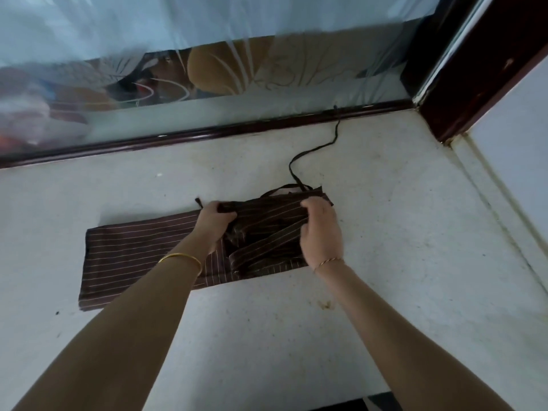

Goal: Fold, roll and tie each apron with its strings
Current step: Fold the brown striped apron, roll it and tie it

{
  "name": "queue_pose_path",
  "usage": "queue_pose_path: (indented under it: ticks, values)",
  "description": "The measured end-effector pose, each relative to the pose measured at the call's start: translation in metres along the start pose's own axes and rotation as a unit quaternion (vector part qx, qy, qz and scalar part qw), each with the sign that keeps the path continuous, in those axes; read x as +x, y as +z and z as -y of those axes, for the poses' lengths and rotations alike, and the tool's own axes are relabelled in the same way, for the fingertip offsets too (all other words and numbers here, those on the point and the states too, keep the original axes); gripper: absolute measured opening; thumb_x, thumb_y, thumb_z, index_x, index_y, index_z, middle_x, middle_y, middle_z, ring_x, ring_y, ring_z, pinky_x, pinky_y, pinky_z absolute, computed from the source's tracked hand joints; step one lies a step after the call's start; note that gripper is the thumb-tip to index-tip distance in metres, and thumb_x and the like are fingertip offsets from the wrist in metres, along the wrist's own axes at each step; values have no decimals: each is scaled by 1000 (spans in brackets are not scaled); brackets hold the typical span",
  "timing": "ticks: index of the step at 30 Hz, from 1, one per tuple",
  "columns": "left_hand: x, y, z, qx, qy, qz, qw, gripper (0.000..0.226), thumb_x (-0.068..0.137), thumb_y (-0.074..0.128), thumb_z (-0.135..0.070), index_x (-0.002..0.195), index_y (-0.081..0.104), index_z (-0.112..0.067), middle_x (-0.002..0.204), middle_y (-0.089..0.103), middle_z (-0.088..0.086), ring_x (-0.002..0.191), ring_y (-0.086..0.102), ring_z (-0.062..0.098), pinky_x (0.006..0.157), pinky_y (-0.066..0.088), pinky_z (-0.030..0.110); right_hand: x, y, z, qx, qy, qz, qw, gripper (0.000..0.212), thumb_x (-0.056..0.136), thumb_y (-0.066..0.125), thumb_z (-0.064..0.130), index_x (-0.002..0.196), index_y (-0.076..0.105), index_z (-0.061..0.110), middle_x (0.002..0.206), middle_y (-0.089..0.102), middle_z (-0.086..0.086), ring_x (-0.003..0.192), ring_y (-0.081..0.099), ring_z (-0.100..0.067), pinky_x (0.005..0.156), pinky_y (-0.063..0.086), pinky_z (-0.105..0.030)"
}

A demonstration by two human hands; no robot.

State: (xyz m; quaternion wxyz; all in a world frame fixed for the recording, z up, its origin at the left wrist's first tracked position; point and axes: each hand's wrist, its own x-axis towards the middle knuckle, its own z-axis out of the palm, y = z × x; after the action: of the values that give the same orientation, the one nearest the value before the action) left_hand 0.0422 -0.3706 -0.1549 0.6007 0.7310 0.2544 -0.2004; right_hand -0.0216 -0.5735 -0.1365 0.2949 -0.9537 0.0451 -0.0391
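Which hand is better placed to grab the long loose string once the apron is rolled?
The right hand, probably. The string leaves the apron just beyond its knuckles, while the left hand grips the fabric farther from it.

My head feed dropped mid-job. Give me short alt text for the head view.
The left hand and right hand both grip the bunched right end of a folded, dark brown pinstriped apron lying on a white counter. One apron string trails away across the counter to the dark frame below a frosted glass panel.
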Motion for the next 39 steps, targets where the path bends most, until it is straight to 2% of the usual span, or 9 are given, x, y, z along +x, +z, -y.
queue_pose_path:
  ticks: [4,8,10,13,19,22,26,30,39]
  values:
    - [2,4,-8,190,73,-65,977,38,94,48,-2,132,43,-5,117,55,15,87,59,22,67,53,27,14,15,-21,-163,-43,92,981,55,99,43,23,149,23,13,158,14,-9,145,12,-28,116,20,-39]
    - [-10,7,2,385,215,-165,882,42,94,53,-25,134,46,-14,135,42,11,123,39,27,102,36,39,11,40,-21,-249,-78,177,949,59,101,33,36,151,11,16,159,6,-9,146,5,-29,117,11,-45]
    - [-13,8,8,474,276,-85,832,43,91,54,-44,127,54,-22,133,45,3,127,34,24,106,30,41,9,46,-23,-263,-69,178,946,58,102,30,37,152,8,17,159,6,-9,146,4,-28,118,9,-45]
    - [-12,10,16,538,253,4,804,42,85,59,-53,116,59,-25,127,47,-1,124,34,23,105,27,39,9,48,-22,-261,-75,163,949,56,102,25,36,152,8,17,159,7,-8,147,4,-27,118,8,-45]
    - [-7,-6,21,451,253,38,855,13,93,53,-24,106,56,-24,96,63,-3,98,55,18,98,31,38,7,51,-19,-234,-61,151,959,59,99,15,45,152,10,20,159,8,-6,147,5,-28,118,8,-45]
    - [-8,-21,24,399,250,43,881,21,90,50,-11,107,56,-22,94,59,0,88,54,18,82,46,36,7,54,-20,-236,-53,160,957,73,87,-6,57,152,5,25,160,3,-4,146,2,-29,117,9,-47]
    - [-11,-32,36,399,241,41,884,26,91,45,-4,111,53,-17,94,53,1,92,47,17,73,38,27,8,56,-22,-229,-53,185,954,74,84,-4,66,150,-4,33,160,-6,1,146,-5,-29,116,7,-54]
    - [-14,-38,42,449,284,47,846,38,88,47,0,122,48,-17,103,55,3,97,48,18,79,41,28,10,56,-21,-221,-59,199,953,69,92,20,65,149,-6,38,159,-13,3,145,-11,-30,114,4,-60]
    - [-15,-43,49,562,321,86,757,31,85,52,-7,113,55,-20,113,53,1,97,45,16,87,44,33,14,58,-16,-268,-66,238,931,71,89,22,70,149,-2,39,159,-13,1,143,-14,-35,109,6,-69]
